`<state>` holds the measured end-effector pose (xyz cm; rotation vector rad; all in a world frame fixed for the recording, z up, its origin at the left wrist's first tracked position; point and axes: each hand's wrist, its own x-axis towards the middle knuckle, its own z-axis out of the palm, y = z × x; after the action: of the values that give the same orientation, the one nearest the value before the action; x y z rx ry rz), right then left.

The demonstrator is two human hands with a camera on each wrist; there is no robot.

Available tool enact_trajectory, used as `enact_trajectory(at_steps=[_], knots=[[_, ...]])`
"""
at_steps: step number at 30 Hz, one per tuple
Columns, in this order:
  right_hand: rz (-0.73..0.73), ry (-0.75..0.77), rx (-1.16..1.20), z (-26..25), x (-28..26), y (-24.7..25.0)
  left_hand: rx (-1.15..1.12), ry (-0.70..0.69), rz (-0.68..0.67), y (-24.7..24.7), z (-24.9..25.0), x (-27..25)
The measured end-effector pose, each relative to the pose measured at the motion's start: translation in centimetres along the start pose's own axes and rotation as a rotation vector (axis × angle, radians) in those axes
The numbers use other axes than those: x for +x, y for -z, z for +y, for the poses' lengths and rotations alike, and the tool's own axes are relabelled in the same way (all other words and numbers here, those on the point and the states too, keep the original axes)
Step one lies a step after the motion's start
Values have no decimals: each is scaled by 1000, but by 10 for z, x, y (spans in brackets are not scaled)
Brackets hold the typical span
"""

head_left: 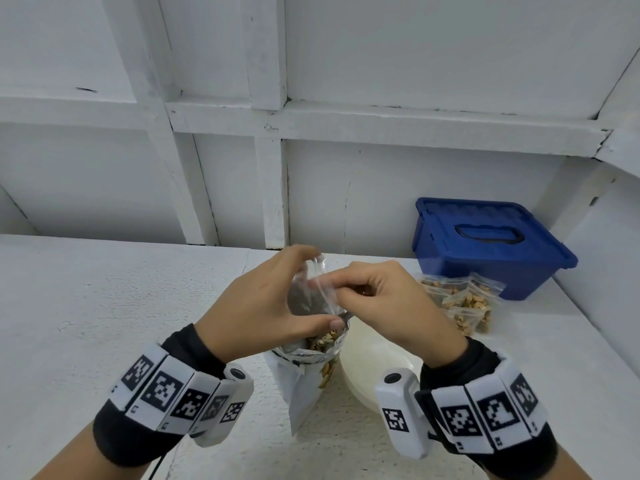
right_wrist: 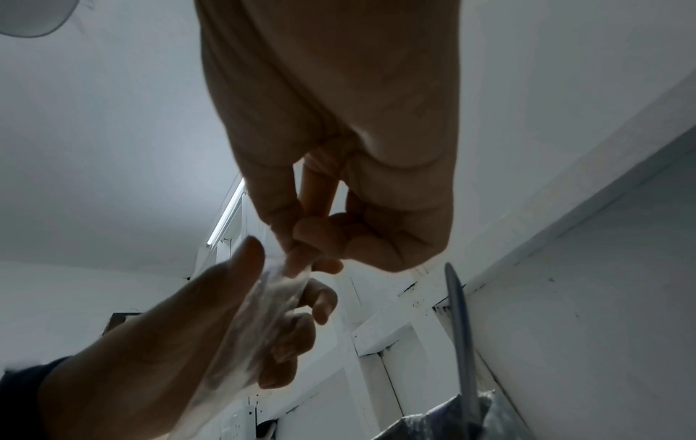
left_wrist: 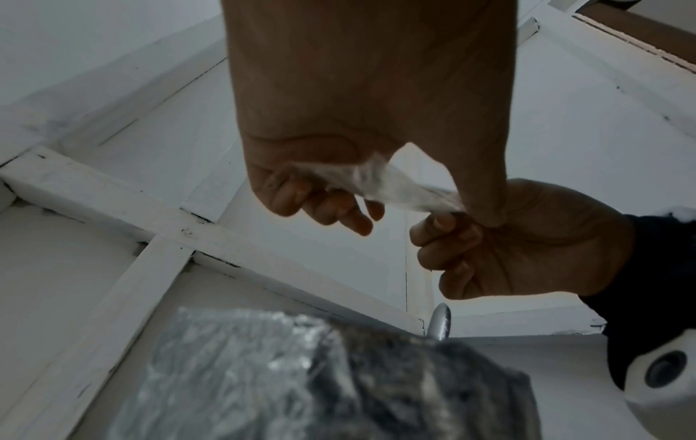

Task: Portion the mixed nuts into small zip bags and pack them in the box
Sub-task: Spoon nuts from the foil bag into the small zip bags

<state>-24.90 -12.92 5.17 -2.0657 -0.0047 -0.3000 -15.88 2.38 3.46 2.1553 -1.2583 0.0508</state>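
A: Lowest in the head view, the foil pouch (head_left: 304,375) is seen standing open at bottom centre, nuts (head_left: 325,339) showing in its mouth and a spoon handle (head_left: 346,317) poking out.

B: A white bowl (head_left: 374,362) is set just right of it.

A: Directly above the pouch, an empty clear zip bag (head_left: 313,292) is held up. It is cupped by the left hand (head_left: 273,303), fingers curled round it.

B: And its top edge is pinched by the right hand (head_left: 391,303), thumb against fingertips.

A: Further right, filled bags (head_left: 460,303) are piled on the table (head_left: 104,306).

B: Behind them, at right of centre, the blue box (head_left: 485,244) is seen with its lid closed.
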Motion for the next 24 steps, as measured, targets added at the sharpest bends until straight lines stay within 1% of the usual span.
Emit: enact_trajectory(at_steps=[4, 7, 9, 11, 12, 13, 15, 17, 19, 21, 24], knots=[[-5, -2, 83, -3, -2, -3, -29, -65, 34, 1, 0, -4], [-2, 8, 37, 0, -4, -3, -65, -97, 66, 2, -3, -7], [91, 46, -66, 4, -6, 0, -66, -103, 82, 5, -7, -10], [239, 78, -205, 12, -9, 4, -68, -88, 98, 9, -13, -14], [288, 63, -273, 17, -10, 6, -73, -73, 106, 11, -16, -16], [299, 20, -328, 22, -10, 7, -79, -55, 114, 13, -20, -17], [218, -121, -365, 32, -11, 8, -85, -13, 127, 14, -27, -20], [150, -219, -290, 40, -12, 3, -86, 30, 125, 11, -33, -22], [189, -209, -189, 47, -12, -5, -89, 64, 115, 7, -39, -24], [242, -172, -142, 50, -13, -14, -103, 92, 98, 3, -43, -26], [239, -112, -199, 49, -12, -24, -127, 132, 64, -2, -46, -29]])
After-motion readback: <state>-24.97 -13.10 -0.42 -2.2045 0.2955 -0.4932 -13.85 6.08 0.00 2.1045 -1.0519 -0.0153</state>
